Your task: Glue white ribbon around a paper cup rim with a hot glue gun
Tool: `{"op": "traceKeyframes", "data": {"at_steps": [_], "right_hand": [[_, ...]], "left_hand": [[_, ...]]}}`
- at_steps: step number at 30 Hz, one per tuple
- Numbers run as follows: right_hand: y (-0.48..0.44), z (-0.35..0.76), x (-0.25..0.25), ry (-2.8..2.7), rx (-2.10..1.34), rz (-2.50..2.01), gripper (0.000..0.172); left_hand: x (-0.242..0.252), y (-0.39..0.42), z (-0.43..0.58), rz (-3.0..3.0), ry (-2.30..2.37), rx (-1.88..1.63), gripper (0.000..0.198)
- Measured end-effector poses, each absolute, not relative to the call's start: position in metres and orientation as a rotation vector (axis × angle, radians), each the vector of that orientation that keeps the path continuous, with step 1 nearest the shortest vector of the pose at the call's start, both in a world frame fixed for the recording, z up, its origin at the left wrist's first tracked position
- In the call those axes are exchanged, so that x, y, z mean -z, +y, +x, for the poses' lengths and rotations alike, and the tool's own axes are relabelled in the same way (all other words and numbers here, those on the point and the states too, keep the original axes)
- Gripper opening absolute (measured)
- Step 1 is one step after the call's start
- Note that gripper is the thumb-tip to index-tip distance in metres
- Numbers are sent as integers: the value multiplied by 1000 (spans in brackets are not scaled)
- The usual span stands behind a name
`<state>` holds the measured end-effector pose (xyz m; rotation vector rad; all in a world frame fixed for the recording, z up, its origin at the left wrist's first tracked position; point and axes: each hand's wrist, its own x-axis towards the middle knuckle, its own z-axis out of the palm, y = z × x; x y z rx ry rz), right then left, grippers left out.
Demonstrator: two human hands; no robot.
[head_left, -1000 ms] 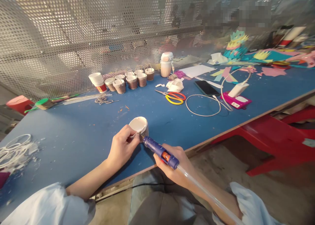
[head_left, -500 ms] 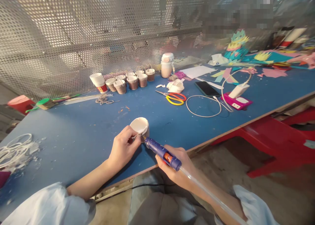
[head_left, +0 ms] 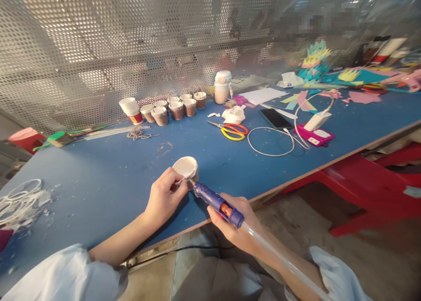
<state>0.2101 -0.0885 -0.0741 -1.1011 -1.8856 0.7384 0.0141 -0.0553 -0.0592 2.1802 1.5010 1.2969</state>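
Note:
A small white paper cup stands on the blue table near its front edge. My left hand is closed, its fingers pinching the cup's near rim. My right hand grips a purple hot glue gun with an orange trigger. The gun's nozzle touches the cup's side close to my left fingertips. A clear glue stick sticks out of the gun's back, over my right forearm.
At the back stand a stack of paper cups, several small brown cup baskets and a white bottle. Scissors, a phone, a white cable, a pink charger block and coloured paper scraps lie to the right. White rings lie left. A red stool stands right.
Hardly anything differs. The glue gun and my right hand have drifted slightly right and down; the nozzle stays at the cup and my left hand keeps its pinch.

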Motion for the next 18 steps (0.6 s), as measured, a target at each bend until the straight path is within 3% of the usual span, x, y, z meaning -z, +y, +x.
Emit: {"op": "traceKeyframes", "data": {"at_steps": [18], "right_hand": [[-91, 208, 66, -1902, -789, -1152, 26]], "left_hand": [[57, -57, 14, 2181, 1492, -1307, 20]]}}
